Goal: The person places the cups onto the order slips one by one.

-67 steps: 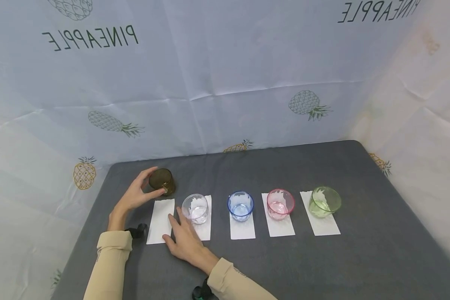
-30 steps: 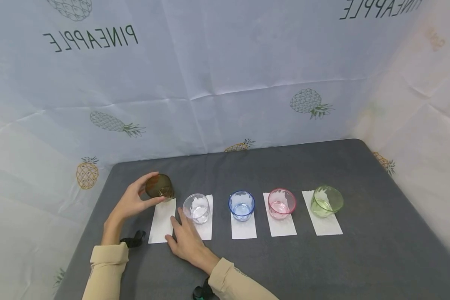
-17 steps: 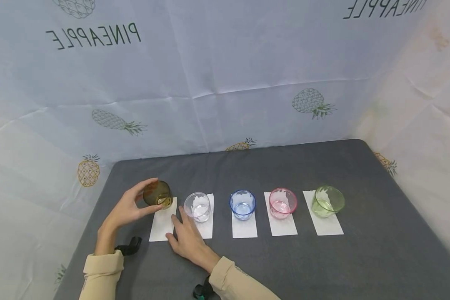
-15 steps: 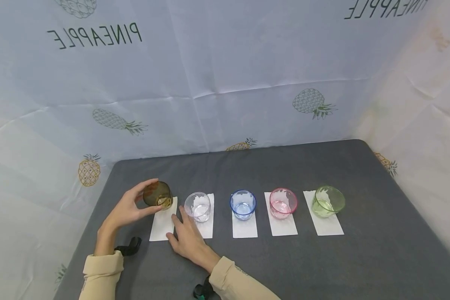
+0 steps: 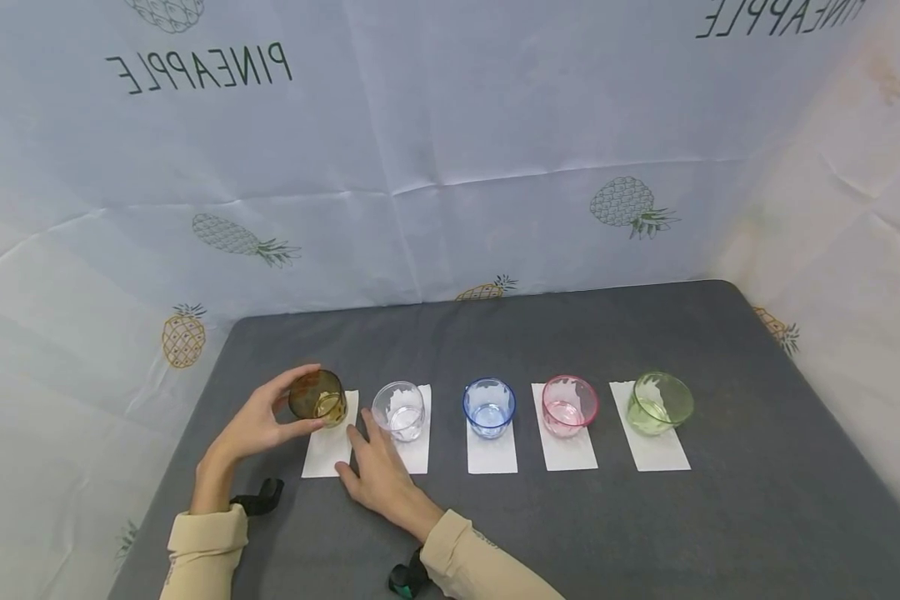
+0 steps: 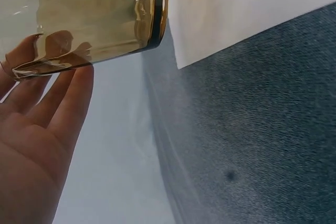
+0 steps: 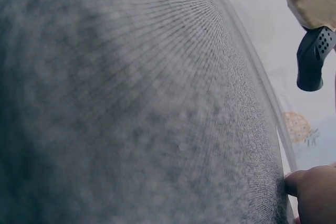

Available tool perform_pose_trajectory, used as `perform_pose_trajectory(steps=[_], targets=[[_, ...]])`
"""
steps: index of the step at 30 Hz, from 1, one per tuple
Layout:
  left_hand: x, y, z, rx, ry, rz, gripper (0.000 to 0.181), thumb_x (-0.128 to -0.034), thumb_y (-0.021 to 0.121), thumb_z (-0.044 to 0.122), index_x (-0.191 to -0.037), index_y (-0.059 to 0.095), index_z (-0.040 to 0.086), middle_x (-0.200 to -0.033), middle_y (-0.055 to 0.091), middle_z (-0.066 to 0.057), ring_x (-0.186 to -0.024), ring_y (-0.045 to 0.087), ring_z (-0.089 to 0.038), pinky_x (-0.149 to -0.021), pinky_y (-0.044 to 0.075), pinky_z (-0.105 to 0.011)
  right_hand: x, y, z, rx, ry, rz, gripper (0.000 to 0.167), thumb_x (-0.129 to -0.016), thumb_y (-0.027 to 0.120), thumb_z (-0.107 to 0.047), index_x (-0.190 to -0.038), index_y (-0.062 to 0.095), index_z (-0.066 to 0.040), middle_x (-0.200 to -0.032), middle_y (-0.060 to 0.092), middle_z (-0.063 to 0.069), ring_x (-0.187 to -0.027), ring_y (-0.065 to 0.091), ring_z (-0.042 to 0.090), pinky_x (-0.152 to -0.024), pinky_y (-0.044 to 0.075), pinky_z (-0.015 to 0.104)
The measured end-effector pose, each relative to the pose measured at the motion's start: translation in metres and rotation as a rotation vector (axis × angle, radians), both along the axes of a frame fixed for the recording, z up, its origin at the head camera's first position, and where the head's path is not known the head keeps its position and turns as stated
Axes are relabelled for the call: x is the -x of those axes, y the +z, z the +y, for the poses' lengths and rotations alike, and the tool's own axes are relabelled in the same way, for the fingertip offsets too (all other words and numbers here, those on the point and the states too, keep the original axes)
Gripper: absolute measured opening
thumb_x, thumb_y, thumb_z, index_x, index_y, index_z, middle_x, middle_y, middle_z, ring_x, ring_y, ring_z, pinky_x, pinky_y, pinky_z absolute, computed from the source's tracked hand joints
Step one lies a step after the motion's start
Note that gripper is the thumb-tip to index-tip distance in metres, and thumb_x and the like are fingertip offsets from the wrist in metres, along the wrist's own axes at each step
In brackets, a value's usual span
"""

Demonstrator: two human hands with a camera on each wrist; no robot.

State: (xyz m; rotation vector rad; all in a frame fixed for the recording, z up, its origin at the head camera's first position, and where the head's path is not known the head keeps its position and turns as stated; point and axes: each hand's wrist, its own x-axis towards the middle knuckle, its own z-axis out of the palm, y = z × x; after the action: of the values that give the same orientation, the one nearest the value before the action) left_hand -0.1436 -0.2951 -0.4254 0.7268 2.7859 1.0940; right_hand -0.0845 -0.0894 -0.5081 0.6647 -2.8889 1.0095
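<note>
In the head view my left hand (image 5: 258, 427) grips an amber glass (image 5: 317, 397) between thumb and fingers, over the far end of the leftmost white paper (image 5: 327, 456). The left wrist view shows the fingers wrapped along the glass (image 6: 94, 11), its base close to the paper (image 6: 241, 9); whether they touch I cannot tell. My right hand (image 5: 381, 477) lies with fingers extended at that paper's right edge, thumb and fingertips on or by it. Just beyond its fingers stands a clear glass (image 5: 399, 410) on the second paper (image 5: 417, 458). Only part of the right hand (image 7: 317, 196) appears in the right wrist view.
To the right, a blue glass (image 5: 489, 408), a pink glass (image 5: 570, 407) and a green glass (image 5: 660, 404) stand in a row, each on a white paper. All are on a dark grey tablecloth (image 5: 540, 533), with a pineapple-print curtain (image 5: 495, 125) behind.
My left hand has brought the amber glass from beyond the leftmost paper down and nearer, over the paper's far end. The right hand has stayed by the paper.
</note>
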Motion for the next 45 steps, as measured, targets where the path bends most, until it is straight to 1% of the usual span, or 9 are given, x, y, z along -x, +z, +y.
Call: perform_pose_trajectory(steps=[2, 5, 9, 13, 17, 24, 33, 37, 45], targets=[[-0.001, 0.0, 0.0, -0.003, -0.013, 0.0, 0.076, -0.0844, 0.084, 0.014, -0.149, 0.047, 0.001, -0.147, 0.055, -0.021, -0.127, 0.056, -0.018, -0.099, 0.051, -0.064, 0.0, 0.0, 0.0, -0.001, -0.002, 0.001, 0.052, -0.098, 0.068, -0.031, -0.14, 0.06, -0.001, -0.156, 0.045, 0.024, -0.136, 0.057, 0.04, -0.111, 0.051, 0.043], [-0.002, -0.001, 0.0, -0.009, -0.034, -0.002, 0.076, -0.0838, 0.085, 0.013, -0.149, 0.048, 0.001, -0.146, 0.056, -0.021, -0.123, 0.059, -0.016, -0.099, 0.057, -0.048, 0.0, 0.0, 0.0, 0.001, -0.002, 0.002, 0.052, -0.098, 0.068, -0.031, -0.14, 0.06, -0.001, -0.156, 0.045, 0.024, -0.136, 0.057, 0.039, -0.111, 0.051, 0.044], [-0.002, -0.004, -0.001, 0.008, -0.041, -0.016, 0.076, -0.0841, 0.085, 0.015, -0.149, 0.048, 0.001, -0.144, 0.057, -0.02, -0.119, 0.063, -0.021, -0.097, 0.057, -0.033, 0.001, 0.0, 0.001, 0.005, -0.005, 0.001, 0.053, -0.098, 0.068, -0.031, -0.14, 0.059, -0.001, -0.156, 0.045, 0.024, -0.136, 0.056, 0.039, -0.111, 0.051, 0.044], [-0.001, -0.006, -0.002, 0.03, -0.035, -0.038, 0.077, -0.0844, 0.085, 0.017, -0.149, 0.047, -0.001, -0.143, 0.058, -0.019, -0.118, 0.063, -0.033, -0.097, 0.057, -0.038, 0.001, 0.0, 0.0, 0.006, -0.006, -0.003, 0.053, -0.098, 0.068, -0.032, -0.14, 0.059, 0.0, -0.157, 0.044, 0.024, -0.137, 0.056, 0.04, -0.111, 0.051, 0.045], [-0.001, -0.008, -0.003, 0.024, -0.033, -0.041, 0.077, -0.0831, 0.086, 0.016, -0.148, 0.047, -0.001, -0.141, 0.059, -0.018, -0.116, 0.064, -0.031, -0.096, 0.058, -0.038, 0.001, 0.0, 0.0, 0.008, -0.006, -0.007, 0.053, -0.098, 0.068, -0.032, -0.14, 0.06, -0.001, -0.157, 0.045, 0.024, -0.137, 0.056, 0.04, -0.112, 0.05, 0.045], [-0.002, -0.011, -0.003, 0.019, -0.036, -0.047, 0.078, -0.082, 0.087, 0.017, -0.147, 0.048, -0.002, -0.14, 0.06, -0.018, -0.114, 0.065, -0.031, -0.095, 0.057, -0.053, 0.0, 0.0, 0.0, 0.026, -0.011, 0.004, 0.052, -0.097, 0.069, -0.032, -0.139, 0.061, -0.001, -0.156, 0.046, 0.024, -0.137, 0.056, 0.04, -0.111, 0.051, 0.045], [-0.002, -0.014, -0.004, 0.001, -0.032, -0.067, 0.075, -0.0852, 0.084, 0.015, -0.147, 0.046, -0.003, -0.14, 0.059, -0.019, -0.114, 0.064, -0.034, -0.094, 0.058, -0.044, -0.001, 0.001, 0.001, 0.03, -0.017, 0.022, 0.052, -0.097, 0.07, -0.031, -0.138, 0.061, -0.001, -0.154, 0.047, 0.024, -0.138, 0.055, 0.039, -0.111, 0.051, 0.045], [-0.003, -0.015, -0.003, 0.007, -0.006, -0.07, 0.072, -0.0874, 0.082, 0.017, -0.147, 0.047, -0.001, -0.137, 0.06, -0.019, -0.111, 0.065, -0.035, -0.091, 0.059, -0.043, -0.001, 0.001, 0.001, 0.029, -0.019, 0.021, 0.052, -0.097, 0.07, -0.031, -0.138, 0.061, -0.001, -0.155, 0.047, 0.024, -0.139, 0.054, 0.039, -0.111, 0.051, 0.045], [-0.004, -0.017, -0.002, 0.018, 0.038, -0.079, 0.07, -0.0884, 0.081, 0.021, -0.147, 0.049, 0.001, -0.138, 0.061, -0.02, -0.113, 0.065, -0.036, -0.092, 0.058, -0.052, -0.001, 0.002, 0.0, 0.001, -0.017, 0.029, 0.055, -0.096, 0.071, -0.033, -0.139, 0.06, 0.0, -0.155, 0.046, 0.024, -0.14, 0.053, 0.038, -0.113, 0.049, 0.043]])
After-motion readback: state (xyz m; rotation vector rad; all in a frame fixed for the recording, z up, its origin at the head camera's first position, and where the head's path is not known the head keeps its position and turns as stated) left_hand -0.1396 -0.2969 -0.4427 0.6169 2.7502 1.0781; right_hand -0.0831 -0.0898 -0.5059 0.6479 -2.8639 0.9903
